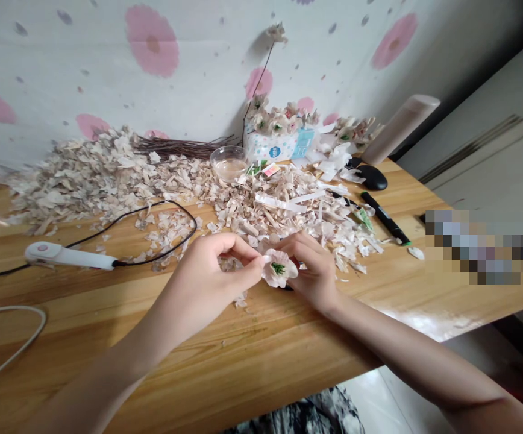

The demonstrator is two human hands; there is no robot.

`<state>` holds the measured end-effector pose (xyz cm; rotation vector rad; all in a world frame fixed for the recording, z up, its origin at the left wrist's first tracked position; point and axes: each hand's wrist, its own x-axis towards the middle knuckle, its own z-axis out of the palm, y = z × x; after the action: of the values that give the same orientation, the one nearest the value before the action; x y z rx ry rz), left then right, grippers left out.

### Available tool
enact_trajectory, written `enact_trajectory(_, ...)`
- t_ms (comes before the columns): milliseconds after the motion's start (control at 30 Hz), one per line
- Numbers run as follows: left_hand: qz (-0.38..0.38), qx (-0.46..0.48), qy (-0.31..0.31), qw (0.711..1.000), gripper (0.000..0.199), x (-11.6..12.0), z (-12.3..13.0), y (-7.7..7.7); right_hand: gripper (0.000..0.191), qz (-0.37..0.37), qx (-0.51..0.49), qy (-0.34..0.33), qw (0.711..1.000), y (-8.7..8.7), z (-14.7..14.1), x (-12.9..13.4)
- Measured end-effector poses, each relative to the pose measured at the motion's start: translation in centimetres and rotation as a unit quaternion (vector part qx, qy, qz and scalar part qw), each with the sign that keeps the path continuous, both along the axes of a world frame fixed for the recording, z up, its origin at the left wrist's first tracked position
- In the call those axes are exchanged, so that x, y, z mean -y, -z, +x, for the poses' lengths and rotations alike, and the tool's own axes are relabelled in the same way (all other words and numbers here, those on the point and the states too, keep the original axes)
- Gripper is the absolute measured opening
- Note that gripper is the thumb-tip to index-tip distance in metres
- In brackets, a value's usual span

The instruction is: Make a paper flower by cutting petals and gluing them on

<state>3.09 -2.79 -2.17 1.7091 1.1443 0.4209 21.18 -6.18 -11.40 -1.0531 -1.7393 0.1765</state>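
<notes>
Left hand [214, 265] pinches a flower [280, 269], the right hand [314, 265] apparently curled behind it.

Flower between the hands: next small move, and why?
Probably have the left hand gently press the edge of the flower, right hand steadying: the left hand pinches one side, and the right hand curls close at the other.

Object [478, 247] (pixelated), white cable [15, 308] cut off, right fingers [309, 250] part-hidden behind flower [279, 269]
</notes>
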Motion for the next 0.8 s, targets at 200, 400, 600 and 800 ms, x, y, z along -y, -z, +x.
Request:
enact_trajectory(200,-0.043,0.018,0.012,0.999,0.016,-0.3,-0.1,-0.1,0.018,-0.01,0.003,-0.001,1.0,0.1,0.1,0.0)
enact_trajectory(400,-0.017,0.033,0.023,0.999,0.016,-0.7,0.0,0.1,0.018,-0.012,0.012,-0.002,1.0,0.0,0.1,-0.1)
enact_trajectory(600,-0.01,0.017,0.035,0.999,0.017,-0.9,-0.3,0.2,0.017,-0.017,0.019,-0.006,1.0,0.1,0.1,-0.2)
enact_trajectory(800,-0.005,0.02,0.053,0.998,0.013,-1.2,-0.4,0.3,0.016,-0.032,0.012,-0.019,0.999,0.2,0.0,-0.1)
